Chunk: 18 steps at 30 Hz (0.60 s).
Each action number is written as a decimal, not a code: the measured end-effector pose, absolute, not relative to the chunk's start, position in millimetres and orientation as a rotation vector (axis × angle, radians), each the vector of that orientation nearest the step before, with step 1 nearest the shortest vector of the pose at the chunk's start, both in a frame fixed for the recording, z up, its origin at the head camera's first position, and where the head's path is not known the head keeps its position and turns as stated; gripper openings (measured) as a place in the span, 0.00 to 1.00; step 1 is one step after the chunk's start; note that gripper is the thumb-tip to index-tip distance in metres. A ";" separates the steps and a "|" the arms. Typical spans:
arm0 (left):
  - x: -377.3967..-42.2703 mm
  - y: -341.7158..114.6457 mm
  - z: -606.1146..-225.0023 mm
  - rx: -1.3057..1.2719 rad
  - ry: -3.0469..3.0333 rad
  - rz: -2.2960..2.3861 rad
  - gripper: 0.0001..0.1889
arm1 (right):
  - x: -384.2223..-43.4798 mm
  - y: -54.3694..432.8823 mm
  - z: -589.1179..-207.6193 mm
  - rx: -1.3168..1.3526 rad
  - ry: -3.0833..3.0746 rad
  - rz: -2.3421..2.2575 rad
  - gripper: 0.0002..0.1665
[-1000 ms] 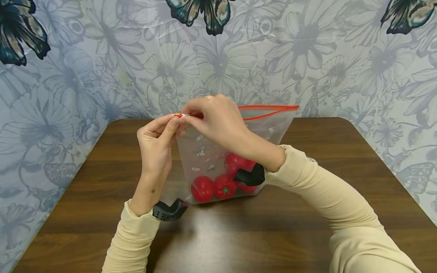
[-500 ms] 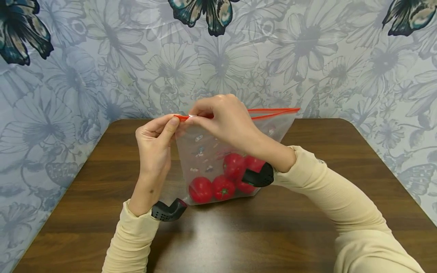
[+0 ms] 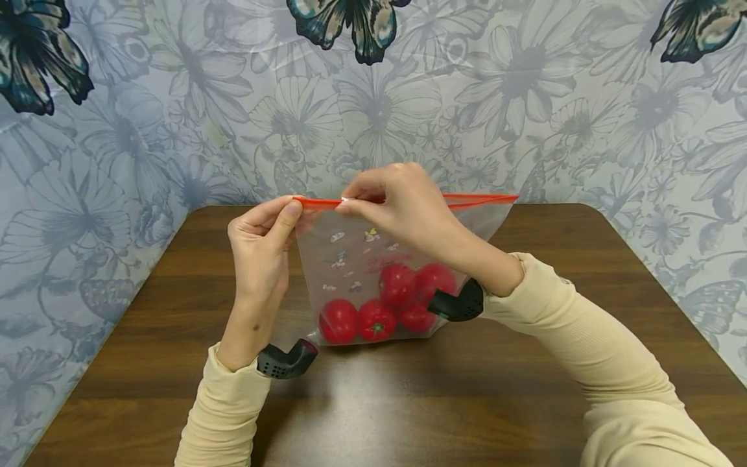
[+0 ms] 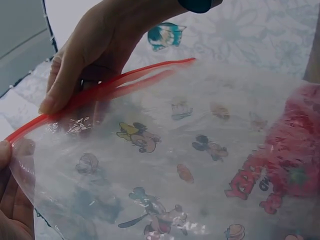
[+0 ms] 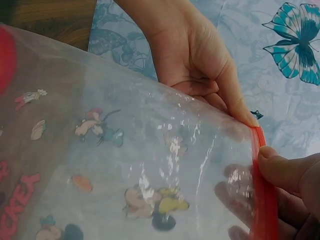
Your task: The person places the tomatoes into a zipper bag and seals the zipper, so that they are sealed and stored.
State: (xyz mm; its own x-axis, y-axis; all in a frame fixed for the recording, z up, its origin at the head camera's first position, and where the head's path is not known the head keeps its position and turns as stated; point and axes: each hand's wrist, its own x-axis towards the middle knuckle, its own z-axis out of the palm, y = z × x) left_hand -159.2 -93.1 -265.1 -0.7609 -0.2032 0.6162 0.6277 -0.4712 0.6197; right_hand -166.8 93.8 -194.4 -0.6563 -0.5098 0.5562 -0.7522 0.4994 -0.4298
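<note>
A clear zip bag with cartoon prints stands upright on the table, several red tomatoes gathered at its bottom. Along its top runs a red zip strip. The left hand pinches the strip's left end between thumb and forefinger. Farther right, the right hand pinches a small whitish slider on the strip. Between the hands the strip is one closed line; right of the right hand its two red edges stand slightly apart. In the right wrist view, the right thumb presses on the strip.
The brown wooden table reaches back to a wall hanging with grey flowers and teal butterflies. A black wrist camera sits by the left cuff, another wrist camera by the right, overlapping the bag in the head view.
The right hand has slid right along the red strip with the slider, and more closed strip shows between the hands. The left hand has stayed at the corner, shifting slightly left.
</note>
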 end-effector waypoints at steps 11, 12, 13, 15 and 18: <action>-163.5 -101.1 -266.7 -0.648 -1.123 -2.293 0.07 | -170.5 120.2 -198.5 1.013 -2.411 0.919 0.04; -163.5 -101.6 -266.6 -0.646 -1.119 -2.295 0.07 | -171.0 122.8 -199.4 1.012 -2.409 0.920 0.04; -163.5 -102.1 -266.5 -0.646 -1.116 -2.298 0.07 | -171.4 125.5 -200.3 1.005 -2.408 0.929 0.04; -163.6 -102.9 -266.2 -0.643 -1.113 -2.298 0.08 | -172.0 131.2 -201.9 0.987 -2.412 0.943 0.04; -163.8 -104.0 -265.1 -0.635 -1.122 -2.293 0.07 | -171.9 140.1 -204.2 0.954 -2.428 0.960 0.04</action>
